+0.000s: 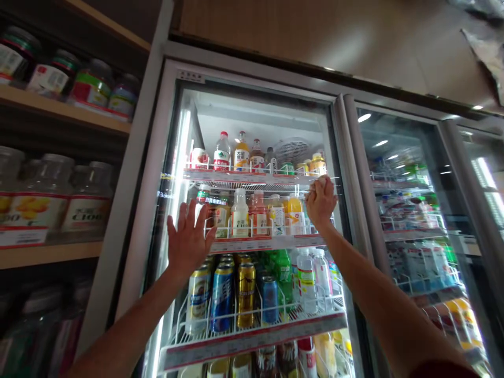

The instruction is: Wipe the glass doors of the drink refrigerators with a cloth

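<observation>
My left hand [188, 236] is raised with its fingers spread, at or very near the glass door [252, 113] of a lit drinks fridge. Higher and to the right, my right hand [322, 202] is closed around a pale, crumpled wad that looks like a cloth [323, 181], held at the glass. Behind the pane, a row of juice bottles [240, 212] stands between my hands on the middle shelf. The door is shut. Most of the wad is hidden by my fingers.
Beer cans [246, 294] and clear bottles [307, 278] fill a lower fridge shelf. A second glass door [405, 142] adjoins on the right. At the left, wooden shelves [59, 110] hold bottles [51, 184]. A brown panel [299, 37] runs above the fridge.
</observation>
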